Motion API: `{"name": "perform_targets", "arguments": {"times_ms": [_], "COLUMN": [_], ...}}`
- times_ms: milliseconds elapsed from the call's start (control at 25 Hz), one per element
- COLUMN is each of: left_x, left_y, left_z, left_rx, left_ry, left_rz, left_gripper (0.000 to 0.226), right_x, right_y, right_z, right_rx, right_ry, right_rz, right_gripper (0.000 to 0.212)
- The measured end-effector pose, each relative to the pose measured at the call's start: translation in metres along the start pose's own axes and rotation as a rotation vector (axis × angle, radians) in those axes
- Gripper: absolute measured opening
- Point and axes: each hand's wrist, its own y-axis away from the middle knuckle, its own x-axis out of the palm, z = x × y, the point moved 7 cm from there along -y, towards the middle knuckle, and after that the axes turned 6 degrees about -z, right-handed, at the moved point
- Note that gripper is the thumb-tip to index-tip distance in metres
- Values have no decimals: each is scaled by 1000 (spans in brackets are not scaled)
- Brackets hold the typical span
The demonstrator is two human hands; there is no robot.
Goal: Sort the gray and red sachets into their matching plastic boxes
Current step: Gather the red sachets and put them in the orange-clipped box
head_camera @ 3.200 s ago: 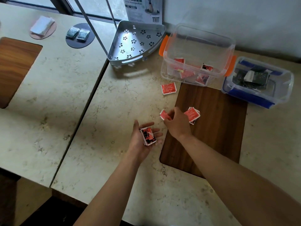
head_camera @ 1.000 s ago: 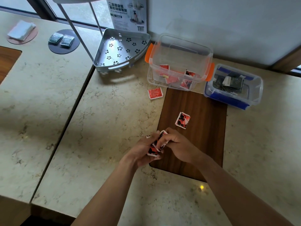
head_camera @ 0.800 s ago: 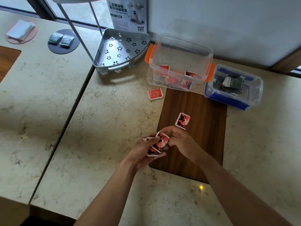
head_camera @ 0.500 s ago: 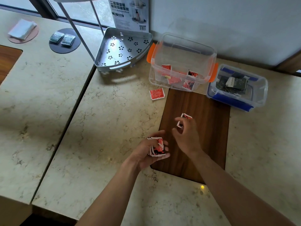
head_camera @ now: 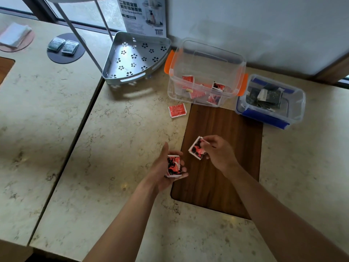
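Note:
My left hand (head_camera: 162, 171) lies palm up and holds a small stack of red sachets (head_camera: 174, 166) with its fingers curled round them. My right hand (head_camera: 219, 153) pinches one red sachet (head_camera: 196, 149) just above the wooden board (head_camera: 222, 154). Another red sachet (head_camera: 177, 110) lies on the marble top near the clear box with orange latches (head_camera: 205, 53), which has red sachets inside. To its right stands the blue-latched box (head_camera: 294, 106) holding gray sachets.
A perforated metal corner shelf (head_camera: 136, 57) with thin poles stands behind left, a printed carton against the wall. On the left table a dark coaster (head_camera: 66, 57) carries two greenish sachets (head_camera: 63, 46), and a pink coaster bears a white cloth (head_camera: 14, 35).
My right hand left the stack in my left hand, reached to the board and lifted the lone red sachet that lay there. The stack stays in my left hand.

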Motion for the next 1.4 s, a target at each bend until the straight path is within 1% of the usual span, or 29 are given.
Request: {"name": "perform_targets", "arguments": {"times_ms": [40, 120, 160, 200, 280, 360, 440, 480, 520, 560, 640, 680, 760, 840, 880, 920, 1000, 1040, 1080, 1200, 1280, 1360, 1400], "left_x": [1, 6, 7, 8, 11, 12, 7, 4, 1, -1, -7, -11, -15, -16, -16, -15, -12, -11, -10, -1, 5, 8, 9], "left_y": [-1, -4, -6, -7, -10, -13, -20, -24, -27, -30, -36, -39, -43, -45, -46, -45, -43, -41, -39, -29, -22, -16, -12], "left_z": [-3, -8, -10, -12, -21, -34, -49, -56, -62, -67, -74, -75, -78, -79, -80, -81, -79, -77, -75, -62, -51, -39, -33], "left_rx": [6, 1, -13, -27, -22, 21, 78, 99, 115, 129, 149, 157, 169, 169, 173, 179, 184, 182, 176, 121, 86, 55, 34], "left_ry": [-30, -86, -103, -103, -58, 33, 81, 89, 96, 104, 127, 147, 196, 238, 248, 253, 253, 244, 231, 186, 141, 80, 56], "left_rz": [3, 37, 54, 68, 114, 159, 142, 121, 95, 67, 17, 1, 6, 29, 39, 54, 79, 88, 100, 168, 209, 231, 234], "left_gripper": [67, 73, 76, 79, 80, 74, 69, 66, 63, 60, 58, 58, 58, 59, 59, 60, 61, 61, 62, 64, 71, 78, 77], "right_x": [9, 32, 43, 52, 62, 66, 70, 71, 72, 74, 85, 89, 89, 80, 75, 70, 59, 56, 53, 44, 40, 42, 44], "right_y": [8, 23, 27, 29, 20, 5, -16, -31, -48, -64, -88, -96, -105, -104, -102, -98, -85, -74, -61, -17, 3, 14, 20], "right_z": [11, 33, 41, 47, 60, 74, 88, 94, 99, 103, 106, 104, 102, 101, 99, 97, 87, 82, 80, 85, 81, 73, 69], "right_rx": [-34, -128, -170, -211, -326, -400, -385, -369, -377, -407, -486, -508, -517, -546, -555, -544, -403, -334, -318, -428, -463, -427, -385], "right_ry": [-44, -17, 28, 85, 205, 235, 153, 137, 167, 255, 550, 681, 810, 843, 822, 746, 467, 322, 215, -10, -122, -134, -110], "right_rz": [101, 318, 384, 402, 331, 286, 268, 217, 145, 85, 42, 42, 5, -79, -93, -81, 13, 62, 98, 156, 180, 239, 293], "right_gripper": [16, 16, 16, 16, 18, 24, 20, 22, 31, 43, 68, 73, 68, 58, 51, 42, 26, 23, 20, 11, 18, 32, 37]}}
